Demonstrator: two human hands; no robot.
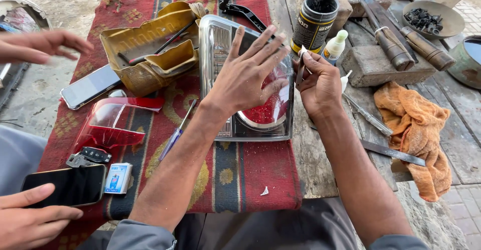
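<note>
On the red patterned cloth (235,177) in front of me lies the car tail lamp (220,79), a clear and red light with its long side running away from me, toward the top of the view; my left hand (248,74) rests flat on top of it with the fingers spread wide apart, pressing on the red part and gripping nothing; my right hand (318,82) is just beside the lamp's right edge, fingers pinched together on a small thin white piece (302,62), so the lamp lies to the left of that hand and very near; the left hand is the nearer one, since it is touching the lamp already. Just past the right hand stand a black and yellow can (313,22) and a small white glue bottle (334,44); an orange rag (418,129) lies further right on the wooden bench (320,164); a loose red lens piece (110,124) sits to the left on the cloth, well apart from my hands. At the left edge I see another person's hands; the lower one (27,220) touches a black phone (70,185); the upper one (42,44) hangs open in the air.
</note>
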